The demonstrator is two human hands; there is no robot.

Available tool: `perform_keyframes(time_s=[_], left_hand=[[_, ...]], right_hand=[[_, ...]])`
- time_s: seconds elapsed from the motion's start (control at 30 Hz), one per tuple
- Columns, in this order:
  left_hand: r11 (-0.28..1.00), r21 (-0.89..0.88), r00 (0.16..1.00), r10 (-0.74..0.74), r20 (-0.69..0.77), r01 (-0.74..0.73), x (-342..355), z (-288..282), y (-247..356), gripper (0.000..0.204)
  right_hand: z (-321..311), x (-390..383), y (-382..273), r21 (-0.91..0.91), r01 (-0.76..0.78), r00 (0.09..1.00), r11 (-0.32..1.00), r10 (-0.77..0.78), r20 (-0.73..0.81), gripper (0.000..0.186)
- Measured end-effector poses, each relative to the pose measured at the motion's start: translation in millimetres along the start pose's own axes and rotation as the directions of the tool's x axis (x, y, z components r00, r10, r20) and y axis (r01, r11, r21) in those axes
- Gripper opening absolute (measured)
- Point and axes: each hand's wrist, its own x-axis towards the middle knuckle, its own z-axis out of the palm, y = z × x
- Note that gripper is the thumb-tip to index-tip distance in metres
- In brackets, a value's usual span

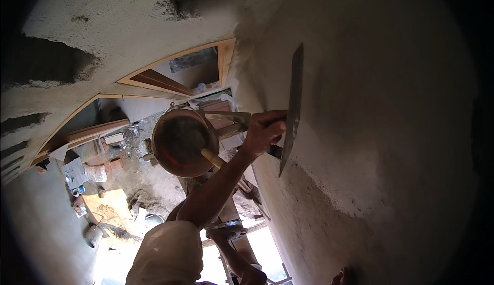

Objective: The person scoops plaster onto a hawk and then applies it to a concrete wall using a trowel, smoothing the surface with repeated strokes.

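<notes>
My left hand (263, 134) is closed round the handle of a plastering trowel (295, 92). Its long thin metal blade is seen nearly edge-on, close beside the plastered wall (355, 146) on my right; I cannot tell whether it touches. Left of this hand stands a round bucket (162, 165) with grey mortar-like material (181, 135) inside. A tool with a wooden handle (212, 158) leans out over its rim, its other end hidden. What look like fingertips of my right hand (339, 277) show at the lower edge by the wall, too little to tell their grip.
Wooden planks (229, 210) run beneath the bucket, high above a floor littered with rubble (146, 195). Wood-framed openings (172, 71) stand in the rough wall at left. A limb (234, 254) shows below the sleeve (167, 254). The lower wall surface is darker and rougher.
</notes>
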Motion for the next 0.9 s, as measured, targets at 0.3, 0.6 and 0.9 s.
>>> perform_keyframes(time_s=[0.3,0.6,0.9], left_hand=[[0.622,0.717,0.889,0.457,-0.007,-0.314,199.7,-118.1,46.6,0.048],[0.652,0.709,0.902,0.428,-0.052,-0.269,253.0,-144.9,-13.5,0.054],[0.354,0.651,0.697,0.601,0.391,-0.671,138.6,-45.3,-30.1,0.055]], right_hand=[[26.9,-58.7,34.0,0.226,-0.550,0.824,0.804,0.478,0.303,0.023],[35.9,-67.9,31.0,0.245,-0.454,0.885,0.857,0.466,0.012,0.033],[56.6,-90.1,35.2,0.197,-0.699,0.713,0.688,0.690,0.121,0.030]])
